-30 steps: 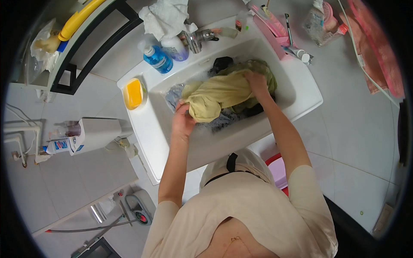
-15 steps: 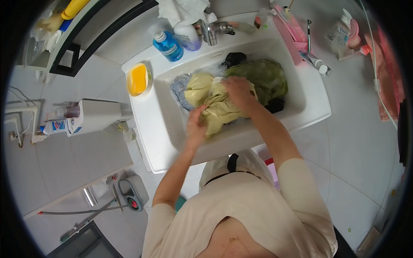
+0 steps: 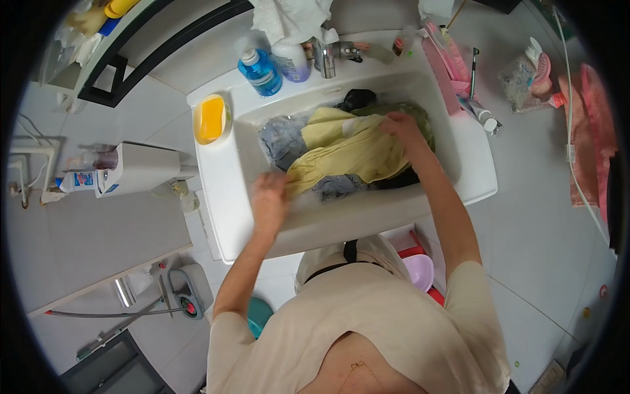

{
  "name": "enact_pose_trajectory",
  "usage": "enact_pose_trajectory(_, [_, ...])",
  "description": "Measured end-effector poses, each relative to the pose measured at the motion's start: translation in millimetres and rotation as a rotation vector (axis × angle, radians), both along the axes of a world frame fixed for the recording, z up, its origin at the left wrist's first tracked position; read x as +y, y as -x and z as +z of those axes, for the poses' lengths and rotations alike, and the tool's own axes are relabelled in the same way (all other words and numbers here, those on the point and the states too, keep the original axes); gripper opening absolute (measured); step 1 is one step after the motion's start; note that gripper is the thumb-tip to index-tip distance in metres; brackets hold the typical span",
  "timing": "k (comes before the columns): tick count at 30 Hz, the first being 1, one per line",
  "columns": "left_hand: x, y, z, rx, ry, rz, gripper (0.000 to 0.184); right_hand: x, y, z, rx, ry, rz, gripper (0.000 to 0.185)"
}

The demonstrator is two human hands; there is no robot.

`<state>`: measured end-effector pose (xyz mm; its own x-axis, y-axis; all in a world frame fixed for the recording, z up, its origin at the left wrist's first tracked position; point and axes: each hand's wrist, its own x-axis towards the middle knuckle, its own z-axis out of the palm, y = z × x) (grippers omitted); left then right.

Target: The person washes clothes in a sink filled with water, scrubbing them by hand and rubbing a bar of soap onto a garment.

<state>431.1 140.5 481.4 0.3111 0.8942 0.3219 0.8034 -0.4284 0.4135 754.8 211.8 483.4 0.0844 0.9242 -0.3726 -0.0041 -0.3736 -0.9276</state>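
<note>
A wet yellow garment [image 3: 357, 152] is stretched across the basin of the white sink [image 3: 210, 177]. My left hand [image 3: 269, 198], slightly blurred, is closed on its lower left end, near the basin's front wall. Fingers of my right hand [image 3: 405, 132] grip the opposite, upper right end. Under and around the garment lie a grey-blue cloth [image 3: 283, 139], a dark green cloth [image 3: 425, 121] partly covered by the yellow one, and a black cloth [image 3: 359, 99] at the back. Soapy water shows between them.
On the sink's rim stand a yellow soap [image 3: 211, 121] in its dish, a blue bottle [image 3: 262, 75], a white-purple bottle [image 3: 290, 60], the faucet [image 3: 326, 60] and a pink holder [image 3: 443, 72]. A toothpaste tube [image 3: 482, 116] lies at the right rim.
My hands have moved apart, left hand toward the left and right hand toward the right. The bunched yellow garment is now spread out between them, covering more of the green cloth.
</note>
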Motion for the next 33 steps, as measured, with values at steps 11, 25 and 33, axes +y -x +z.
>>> enact_pose_trajectory(11, [-8,-112,-23,0.007,0.283,-0.445,0.033,-19,-11,8,0.132,-0.149,-0.189,0.019])
enact_pose_trajectory(25, [8,-174,-46,-0.656,0.355,0.0,0.028,-53,53,36,-0.043,-0.176,0.187,0.016])
enact_pose_trajectory(33, [3,-171,-38,-0.786,0.275,0.034,0.026,-57,52,34,0.086,-0.251,0.115,0.022])
